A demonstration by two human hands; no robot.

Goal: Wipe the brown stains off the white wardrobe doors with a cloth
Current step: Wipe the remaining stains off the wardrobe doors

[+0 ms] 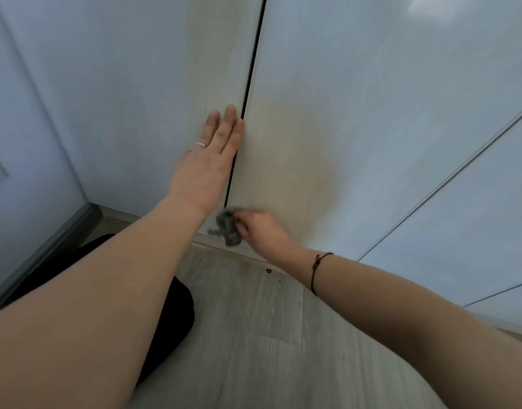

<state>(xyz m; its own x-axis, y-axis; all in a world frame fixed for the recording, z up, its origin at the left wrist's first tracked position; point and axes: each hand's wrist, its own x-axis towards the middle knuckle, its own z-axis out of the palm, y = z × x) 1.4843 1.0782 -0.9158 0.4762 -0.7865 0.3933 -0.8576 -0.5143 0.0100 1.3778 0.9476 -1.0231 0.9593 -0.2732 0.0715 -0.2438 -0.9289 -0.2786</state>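
Note:
Two white wardrobe doors meet at a dark vertical gap: the left door and the right door. A faint brownish smear runs down the right door beside the gap. My left hand lies flat on the left door's edge, fingers straight and together, a ring on one finger. My right hand is blurred, low on the right door near its bottom corner, shut on a crumpled grey cloth pressed against the door.
Pale wood-grain floor runs below the doors, with a small dark spot by the plinth. A side wall with a grey skirting closes the left. My dark-clothed knee rests on the floor. Further door panels continue right.

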